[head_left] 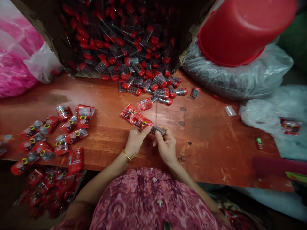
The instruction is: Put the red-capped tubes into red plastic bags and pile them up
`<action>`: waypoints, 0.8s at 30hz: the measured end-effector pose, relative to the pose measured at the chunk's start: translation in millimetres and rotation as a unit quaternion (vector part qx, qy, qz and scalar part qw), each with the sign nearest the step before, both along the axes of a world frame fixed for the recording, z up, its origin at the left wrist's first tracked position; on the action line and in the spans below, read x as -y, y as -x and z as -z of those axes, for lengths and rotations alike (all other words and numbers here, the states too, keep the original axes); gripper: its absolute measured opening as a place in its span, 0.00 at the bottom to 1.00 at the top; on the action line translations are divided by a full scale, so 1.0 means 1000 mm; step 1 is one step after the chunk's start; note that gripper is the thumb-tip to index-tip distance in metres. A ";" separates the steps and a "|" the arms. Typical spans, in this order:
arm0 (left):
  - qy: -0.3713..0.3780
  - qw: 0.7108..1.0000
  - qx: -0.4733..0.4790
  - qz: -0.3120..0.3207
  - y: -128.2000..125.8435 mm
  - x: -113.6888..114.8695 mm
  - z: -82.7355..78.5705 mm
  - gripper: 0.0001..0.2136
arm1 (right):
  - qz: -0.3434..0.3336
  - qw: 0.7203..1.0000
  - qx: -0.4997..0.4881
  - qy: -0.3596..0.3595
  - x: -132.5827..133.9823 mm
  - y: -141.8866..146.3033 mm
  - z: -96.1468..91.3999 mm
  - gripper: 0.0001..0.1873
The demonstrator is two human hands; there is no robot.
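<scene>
Above the table's front edge, my left hand [135, 139] pinches a red printed packet [141, 121] between thumb and fingers. My right hand [166, 144] is closed on a small clear bottle [157, 130] with dark contents, whose end meets the packet's right end. Whether the bottle's tip is inside the packet I cannot tell. Just beyond my left hand another red packet [129, 111] lies on the table, partly under the held one. A red card [145, 104] with a barcode rests behind them. Loose red-capped bottles [161, 93] are heaped farther back.
An open cardboard box [189, 41] of red-capped bottles stands at the back. Several filled packets [75, 136] lie at left, with more in a container below the table edge [100, 164]. A red bucket [235, 32] sits on a plastic sack [242, 76] at right; a green-and-red item [259, 143] lies nearer.
</scene>
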State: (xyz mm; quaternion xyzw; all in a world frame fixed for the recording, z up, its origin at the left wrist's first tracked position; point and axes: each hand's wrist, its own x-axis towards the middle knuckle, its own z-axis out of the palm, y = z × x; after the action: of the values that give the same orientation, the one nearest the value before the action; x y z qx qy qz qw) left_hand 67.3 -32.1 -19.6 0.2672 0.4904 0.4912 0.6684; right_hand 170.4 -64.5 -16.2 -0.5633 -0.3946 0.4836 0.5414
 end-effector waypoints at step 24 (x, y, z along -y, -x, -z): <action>-0.033 0.998 0.033 0.034 -0.003 -0.007 -0.006 0.13 | -0.029 0.999 0.027 -0.025 0.006 0.008 0.005 0.14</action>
State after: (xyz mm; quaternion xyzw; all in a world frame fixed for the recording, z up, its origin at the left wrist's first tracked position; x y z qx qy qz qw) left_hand 70.5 -25.0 -14.0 0.2892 0.4418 0.4925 0.6918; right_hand 162.5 -70.3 -21.4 -0.5503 -0.4373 0.4740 0.5304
